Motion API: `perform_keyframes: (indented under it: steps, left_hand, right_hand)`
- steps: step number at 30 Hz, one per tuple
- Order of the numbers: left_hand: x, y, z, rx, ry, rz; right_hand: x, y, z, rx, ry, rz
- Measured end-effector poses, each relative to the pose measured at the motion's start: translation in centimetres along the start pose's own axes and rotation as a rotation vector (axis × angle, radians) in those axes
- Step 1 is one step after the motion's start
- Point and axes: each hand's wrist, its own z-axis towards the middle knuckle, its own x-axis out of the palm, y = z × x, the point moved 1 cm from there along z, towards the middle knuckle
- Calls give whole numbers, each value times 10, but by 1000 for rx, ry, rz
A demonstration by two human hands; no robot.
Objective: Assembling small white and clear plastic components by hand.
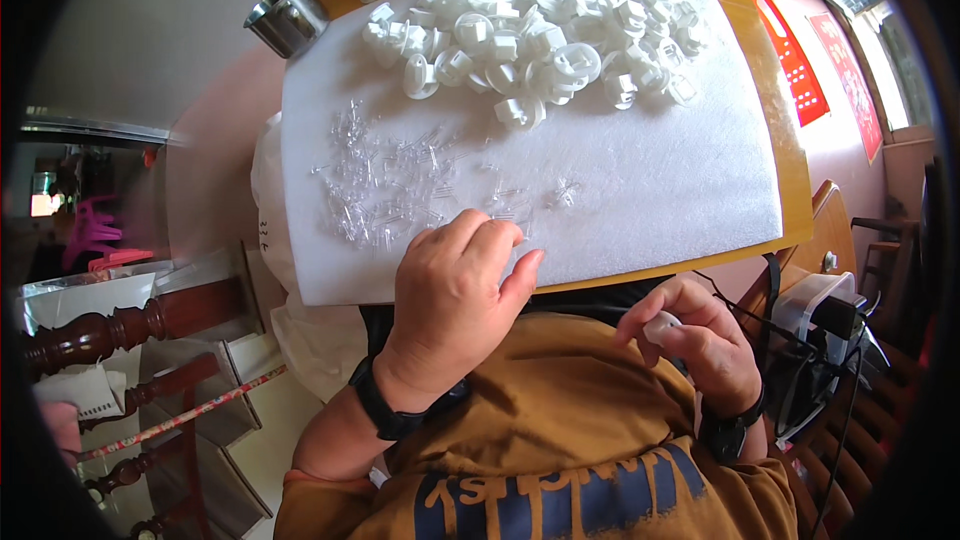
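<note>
Over the near edge of a white foam sheet (680, 180) is my left hand (450, 290), its fingers bent down beside the small clear plastic pins (365, 185). Its thumb stands apart from the index finger, and I see nothing between them. My right hand (705, 345) is held close to my body, just off the table's near edge. Thumb and fingers there pinch a small white plastic part (661, 327), mostly covered by the fingers. Many white plastic fittings (545, 40) with round rims and square ends lie heaped across the sheet's far side. A small cluster of clear pins (565, 194) lies apart from the larger scatter.
A metal cup (288, 17) stands at the sheet's far left corner. The wooden table (795, 180) shows along the right edge, with a red perforated plastic item (780, 40) beyond it. Dark cables and a clear container (815, 305) are at the right; a wooden railing (140, 325) is at the left.
</note>
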Motion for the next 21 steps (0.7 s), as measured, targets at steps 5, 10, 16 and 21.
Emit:
perform_keyframes:
  steps: [5, 10, 16, 21]
  left_hand:
    - [8, 3, 6, -20, 44, 57]
    - [14, 5, 6, -13, 61, 113]
    - [8, 8, 5, -23, 8, 52]
    - [10, 4, 11, 20, 71, 81]
  right_hand:
    - [12, 7, 12, -26, 200, 157]
    - [13, 5, 19, -81, 210, 114]
    - [13, 2, 35, -174, 121, 244]
    - [12, 10, 53, -188, 77, 287]
